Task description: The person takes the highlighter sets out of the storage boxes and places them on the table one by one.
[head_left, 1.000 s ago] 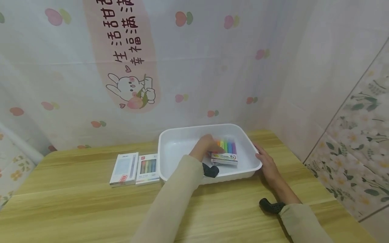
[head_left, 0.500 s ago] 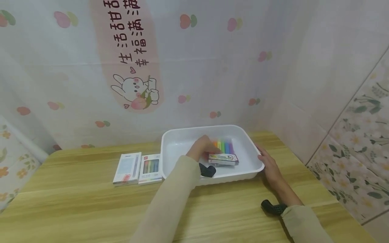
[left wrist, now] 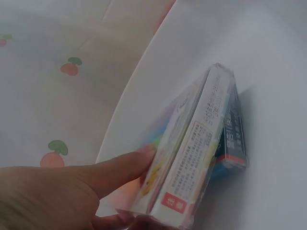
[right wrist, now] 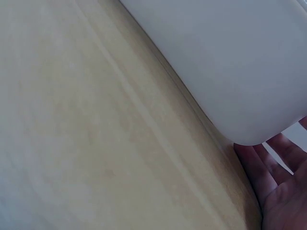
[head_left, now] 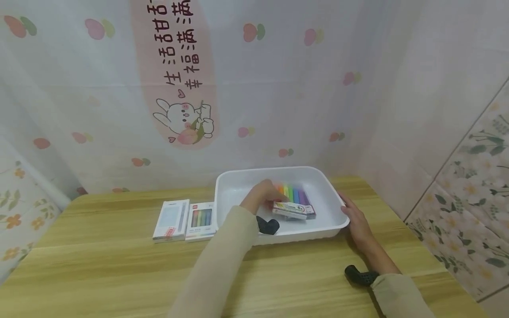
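Inside the white tray [head_left: 238,176], my left hand [head_left: 263,194] pinches a clear pack of coloured sticks [head_left: 289,210] by its left side. The pack's white printed end [left wrist: 192,143] fills the middle of the left wrist view, a finger [left wrist: 129,167] lying against it. Under it, at an angle, is a second pack [left wrist: 235,129] with a dark printed end. Rainbow-coloured sticks [head_left: 296,194] show behind the white ends. At the tray's right side my right hand [head_left: 358,223] touches the outer wall, its extended fingers [right wrist: 261,165] at the rounded corner in the right wrist view.
Left of the tray, two flat white boxes lie side by side on the wooden table [head_left: 99,256]: one with a pale blue front [head_left: 171,221], one with a window showing coloured sticks [head_left: 201,221]. A printed curtain [head_left: 278,110] hangs directly behind the table.
The held pack has turned and tilted, so the second pack beneath now shows at its right. My left hand has shifted slightly left in the tray. The head view has swung a little left.
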Demonstrator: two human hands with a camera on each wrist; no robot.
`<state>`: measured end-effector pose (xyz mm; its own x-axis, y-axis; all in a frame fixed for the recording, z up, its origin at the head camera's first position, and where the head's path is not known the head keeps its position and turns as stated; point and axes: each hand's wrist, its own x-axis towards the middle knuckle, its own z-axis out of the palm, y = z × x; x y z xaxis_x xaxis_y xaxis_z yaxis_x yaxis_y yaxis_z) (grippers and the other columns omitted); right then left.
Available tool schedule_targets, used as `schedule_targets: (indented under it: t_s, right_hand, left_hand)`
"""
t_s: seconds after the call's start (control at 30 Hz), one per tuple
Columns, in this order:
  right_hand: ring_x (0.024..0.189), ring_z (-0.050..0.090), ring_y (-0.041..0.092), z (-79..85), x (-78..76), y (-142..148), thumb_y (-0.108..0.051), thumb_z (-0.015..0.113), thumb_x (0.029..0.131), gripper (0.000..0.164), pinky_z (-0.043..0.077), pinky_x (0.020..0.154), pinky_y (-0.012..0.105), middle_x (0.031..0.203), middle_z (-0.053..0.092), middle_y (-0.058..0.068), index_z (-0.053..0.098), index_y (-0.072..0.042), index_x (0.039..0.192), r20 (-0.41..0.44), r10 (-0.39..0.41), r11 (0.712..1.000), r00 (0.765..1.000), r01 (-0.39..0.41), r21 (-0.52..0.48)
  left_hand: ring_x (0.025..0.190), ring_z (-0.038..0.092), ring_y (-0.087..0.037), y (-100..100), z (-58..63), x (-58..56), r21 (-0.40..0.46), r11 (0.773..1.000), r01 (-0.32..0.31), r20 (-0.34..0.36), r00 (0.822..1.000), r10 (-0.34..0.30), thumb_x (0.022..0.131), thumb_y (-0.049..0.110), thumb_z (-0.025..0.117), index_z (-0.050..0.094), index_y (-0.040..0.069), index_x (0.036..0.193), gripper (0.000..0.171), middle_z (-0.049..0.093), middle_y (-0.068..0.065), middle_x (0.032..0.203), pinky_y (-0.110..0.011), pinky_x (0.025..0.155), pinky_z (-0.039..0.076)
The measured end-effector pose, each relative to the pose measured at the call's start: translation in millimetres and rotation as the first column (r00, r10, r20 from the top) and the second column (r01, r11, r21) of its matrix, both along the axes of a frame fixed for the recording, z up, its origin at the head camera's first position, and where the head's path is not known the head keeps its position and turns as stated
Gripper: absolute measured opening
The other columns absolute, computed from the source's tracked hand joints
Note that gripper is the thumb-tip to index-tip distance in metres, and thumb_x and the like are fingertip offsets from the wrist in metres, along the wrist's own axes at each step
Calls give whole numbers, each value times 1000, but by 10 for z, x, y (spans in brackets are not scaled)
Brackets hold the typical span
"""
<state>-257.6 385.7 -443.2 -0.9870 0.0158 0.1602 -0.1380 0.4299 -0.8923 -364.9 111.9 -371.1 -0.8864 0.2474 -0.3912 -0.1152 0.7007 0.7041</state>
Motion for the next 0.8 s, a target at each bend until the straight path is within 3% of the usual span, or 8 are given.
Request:
schedule_targets:
  t_s: [0.1, 0.23, 0.33, 0.53, 0.8]
  right_hand:
    - [152, 25, 41, -2, -5, 7, -33, 26, 111, 54, 34, 108, 15, 169, 21, 14, 23, -16, 162, 8, -12, 1000, 1000, 12, 16]
    - [153, 24, 40, 1, -10, 8, -35, 25, 111, 54, 31, 120, 42, 170, 20, 12, 22, -19, 163, 27, -14, 1000, 1000, 14, 14]
    - [153, 23, 40, 4, -9, -3, -35, 25, 111, 55, 30, 122, 46, 170, 20, 12, 21, -18, 163, 32, -9, 1000, 999, 9, 1]
    - [153, 25, 40, -5, -7, -20, -36, 26, 111, 55, 34, 115, 31, 170, 20, 11, 21, -19, 163, 29, 9, 1000, 1000, -9, 1]
    - [152, 26, 42, 5, -5, 13, -35, 26, 111, 54, 34, 102, 10, 169, 21, 15, 23, -18, 162, 7, 2, 1000, 1000, -2, 29]
  left_hand:
    - [65, 60, -19, -44, 14, 0, 43, 999, -20, 10, 1000, 20, 86, 26, 80, 55, -3, 127, 56, 61, -8, 88, -24, 54, 51]
    - [74, 64, -20, -116, 10, -2, 129, 990, -56, 37, 998, 52, 87, 19, 79, 52, -3, 133, 57, 63, -10, 95, -25, 60, 55]
    - [77, 66, -20, -199, 11, 28, 189, 981, -52, 41, 998, 45, 88, 16, 77, 57, -3, 125, 46, 66, -11, 96, -27, 64, 58]
    - [78, 67, -18, -394, 32, 129, 264, 965, -16, 16, 1000, 12, 91, 16, 74, 65, -3, 113, 31, 71, -12, 96, -29, 72, 62]
    - [86, 71, -22, -530, 82, 204, 316, 948, -30, 25, 999, 23, 92, 15, 73, 62, -2, 123, 37, 72, -15, 106, -36, 80, 63]
